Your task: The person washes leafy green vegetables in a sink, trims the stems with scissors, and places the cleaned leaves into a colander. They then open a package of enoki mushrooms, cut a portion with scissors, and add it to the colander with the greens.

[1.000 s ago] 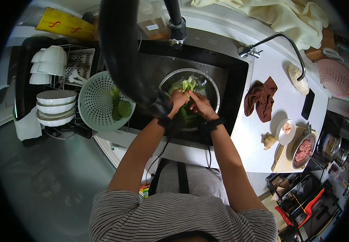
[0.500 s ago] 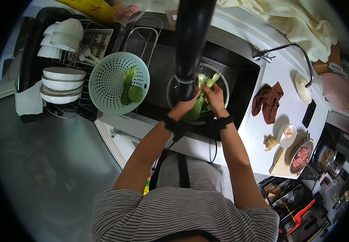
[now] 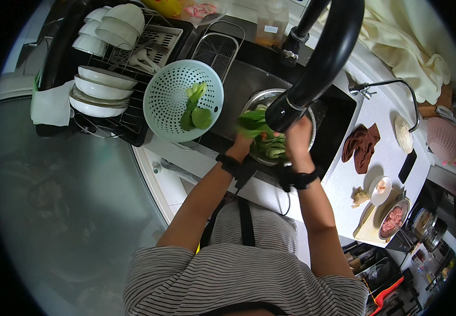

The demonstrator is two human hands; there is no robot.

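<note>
White countertop [image 3: 338, 197] w/ dark sink [image 3: 338, 113] set in; smooth grey-green surface [image 3: 91, 210] lower L; cream cloth [image 3: 407, 58] bunched at back R; metal basin [image 3: 264, 94] in sink holds leafy greens [image 3: 274, 149]; L hand [image 3: 241, 143] at basin's L side, up against some of them; leaves + blur cover its fingers, can't tell if pinching; R hand [image 3: 299, 136] over basin's R side, fingers partly behind blk faucet [image 3: 333, 58], spread or closed can't tell; faucet arches across view, blocks part of basin; pale green colander [image 3: 159, 100] L of basin, w/ a few leaves, next to dish rack [image 3: 93, 134] & white bowls [image 3: 122, 23]; R counter: brown cloth [image 3: 362, 147], minced meat [image 3: 392, 218] in metal bowl.
</note>
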